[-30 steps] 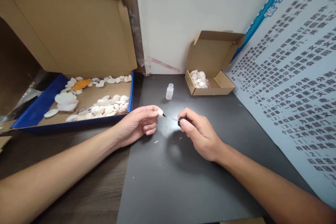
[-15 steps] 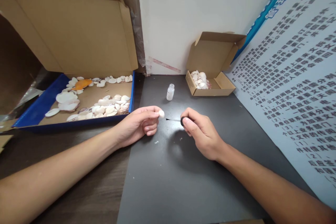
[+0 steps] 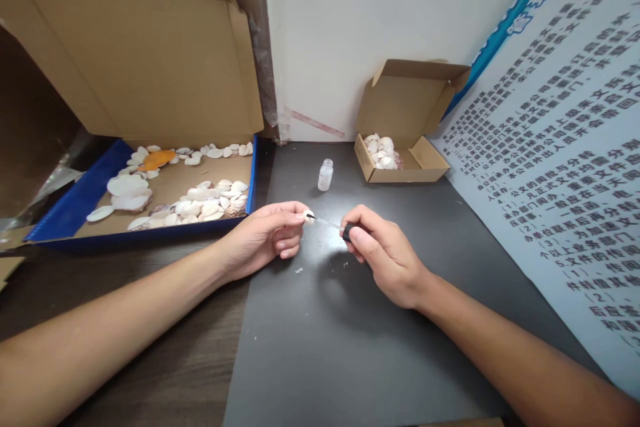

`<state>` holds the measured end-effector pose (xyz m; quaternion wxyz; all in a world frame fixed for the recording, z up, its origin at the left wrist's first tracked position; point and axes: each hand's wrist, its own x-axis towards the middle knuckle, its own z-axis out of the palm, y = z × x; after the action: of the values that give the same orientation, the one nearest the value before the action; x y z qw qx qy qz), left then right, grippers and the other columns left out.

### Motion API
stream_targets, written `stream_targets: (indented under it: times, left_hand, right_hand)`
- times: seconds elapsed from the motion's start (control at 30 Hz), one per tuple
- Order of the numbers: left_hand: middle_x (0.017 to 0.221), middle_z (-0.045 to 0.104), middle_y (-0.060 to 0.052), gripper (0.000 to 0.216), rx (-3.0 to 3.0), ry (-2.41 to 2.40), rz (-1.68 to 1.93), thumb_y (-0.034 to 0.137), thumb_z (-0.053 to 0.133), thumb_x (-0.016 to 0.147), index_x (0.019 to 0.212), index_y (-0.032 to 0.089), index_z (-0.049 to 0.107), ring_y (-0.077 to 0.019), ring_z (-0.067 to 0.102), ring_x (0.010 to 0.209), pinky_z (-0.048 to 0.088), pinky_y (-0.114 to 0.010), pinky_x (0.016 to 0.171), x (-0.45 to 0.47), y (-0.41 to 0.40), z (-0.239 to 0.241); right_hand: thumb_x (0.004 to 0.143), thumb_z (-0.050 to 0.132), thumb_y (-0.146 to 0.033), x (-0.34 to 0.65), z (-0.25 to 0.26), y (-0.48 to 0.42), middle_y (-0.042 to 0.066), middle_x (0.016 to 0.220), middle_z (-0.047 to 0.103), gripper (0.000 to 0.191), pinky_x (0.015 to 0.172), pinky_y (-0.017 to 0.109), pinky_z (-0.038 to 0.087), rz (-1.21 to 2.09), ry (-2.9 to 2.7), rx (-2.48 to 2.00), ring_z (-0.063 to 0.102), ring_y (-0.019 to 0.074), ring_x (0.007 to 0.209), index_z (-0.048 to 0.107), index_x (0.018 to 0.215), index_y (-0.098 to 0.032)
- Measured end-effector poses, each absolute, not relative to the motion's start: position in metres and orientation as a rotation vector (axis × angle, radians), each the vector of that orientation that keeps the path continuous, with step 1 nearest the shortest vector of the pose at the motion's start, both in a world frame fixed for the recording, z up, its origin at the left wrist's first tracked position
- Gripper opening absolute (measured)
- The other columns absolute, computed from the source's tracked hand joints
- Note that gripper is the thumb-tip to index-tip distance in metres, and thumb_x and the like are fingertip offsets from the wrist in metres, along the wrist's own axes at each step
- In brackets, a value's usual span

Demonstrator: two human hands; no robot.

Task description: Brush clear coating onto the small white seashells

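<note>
The left hand (image 3: pixel 260 240) rests on the counter (image 3: pixel 350 347) with its grip closed on a small pale shell (image 3: pixel 309 216), pinched between thumb and forefinger just above the dark surface, between the two hands. The right hand (image 3: pixel 387 257) has its grip clamped on the black cap of a thin brush (image 3: pixel 346 232), whose dark tip touches the shell's exposed face. The shell looks light and stiff but brittle. It is likely to chip at the rim if squeezed hard or dropped, and it seems smooth enough to slip from the fingertips, more so where it is wet. The sound place to hold it is by its edges, as the left grip does, leaving the broad face free for the tip. The brush is very light and slender; its stem seems likely to flex, so the cap end is the one firm hold, and only a gentle press suits it. Behind the hands a little bottle (image 3: pixel 325 175) with no cap on it stands upright on the counter, apart from both, and it looks easy to knock over. Further back on the right a small cardboard box (image 3: pixel 406 175) holds a heap of shells, and on the left a blue-edged tray (image 3: pixel 70 207) carries many more, spread loose
</note>
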<state>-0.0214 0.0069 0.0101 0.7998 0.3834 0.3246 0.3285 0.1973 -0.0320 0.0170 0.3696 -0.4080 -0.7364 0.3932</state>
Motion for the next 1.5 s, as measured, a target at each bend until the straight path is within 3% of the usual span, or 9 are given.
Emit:
stream_targets:
  times: [0.83, 1.37, 1.5]
  left_hand:
    - [0.053, 0.028, 0.009, 0.014, 0.845, 0.696, 0.698, 0.026, 0.07, 0.083, 0.081, 0.015, 0.062, -0.0052, 0.028, 0.046, 0.031, -0.016, 0.045, -0.0211, 0.005, 0.0117]
    - [0.052, 0.035, 0.008, 0.017, 0.912, 0.703, 0.689, 0.029, 0.068, 0.084, 0.078, 0.016, 0.058, -0.0059, 0.029, 0.046, 0.032, -0.016, 0.045, -0.0195, 0.0045, 0.0112]
    - [0.052, 0.034, 0.008, 0.016, 0.917, 0.714, 0.681, 0.029, 0.067, 0.086, 0.081, 0.017, 0.058, -0.0059, 0.029, 0.046, 0.033, -0.016, 0.045, -0.019, 0.0041, 0.0119]
  right_hand:
    - [0.1, 0.047, -0.039, 0.1966, 0.0169, -0.0314, -0.004, 0.064, 0.046, 0.028, 0.055, 0.025, 0.034, 0.952, -1.888, -1.12, 0.04, 0.0107, 0.056, 0.047, 0.079, -0.021]
    - [0.102, 0.042, -0.039, 0.1971, 0.0169, -0.0339, -0.003, 0.07, 0.053, 0.024, 0.056, 0.025, 0.037, 1.025, -1.928, -1.018, 0.046, 0.0117, 0.059, 0.05, 0.088, -0.021]
    - [0.103, 0.039, -0.037, 0.1957, 0.0177, -0.0323, -0.004, 0.064, 0.049, 0.029, 0.056, 0.025, 0.035, 0.925, -1.934, -1.134, 0.043, 0.0111, 0.056, 0.047, 0.08, -0.021]
